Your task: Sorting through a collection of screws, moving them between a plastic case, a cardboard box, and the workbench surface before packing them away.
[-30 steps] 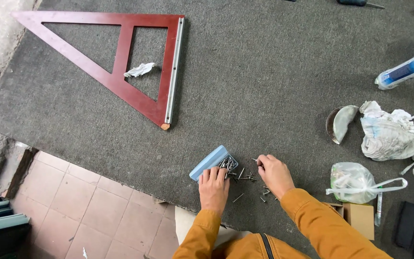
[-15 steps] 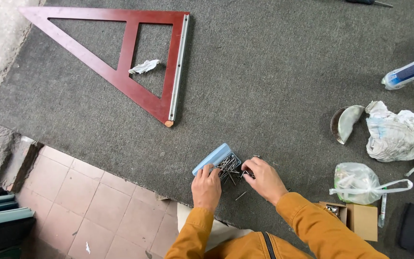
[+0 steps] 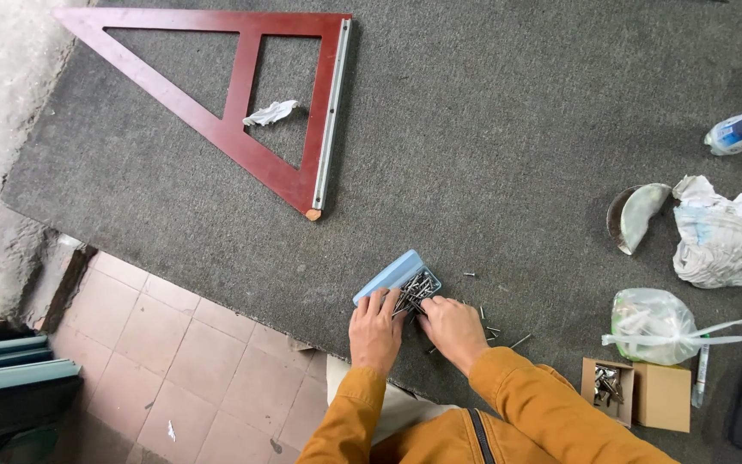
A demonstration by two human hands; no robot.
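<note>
Closest to the camera are two mustard-orange sleeves, and both hands are down on a grey carpet-covered bench. The left hand (image 3: pixel 375 331) has its fingers lying loosely together against the near end of a small light-blue box (image 3: pixel 398 277) that's tipped on its side, so it's bracing the box rather than gripping it. The right hand (image 3: pixel 451 329) sits just beside it, fingertips curled into the pile of nails (image 3: pixel 416 288) spilling out of the box's open face. I can't tell whether it's actually pinching any nails, because the fingertips are buried in the heap.

The box's long axis runs diagonally, from near-left up to far-right, and its opening faces the right hand. So the nails lie straight ahead of the right fingers and a touch to the left — the right hand is the one nearer the pile. A few loose nails (image 3: pixel 483 322) are scattered on the carpet just right of that hand.

Further right there's a small cardboard box (image 3: pixel 659 397) with more hardware in one half, then a knotted clear plastic bag (image 3: pixel 650 322). Beyond that sit a crumpled white bag (image 3: pixel 723 232) and a curved half-round piece (image 3: pixel 637 215).

Way off at the far left — a big dark-red wooden triangle frame (image 3: pixel 242 103) lying flat, well apart from everything else, with a scrap of white rag (image 3: pixel 270 112) inside it.
</note>
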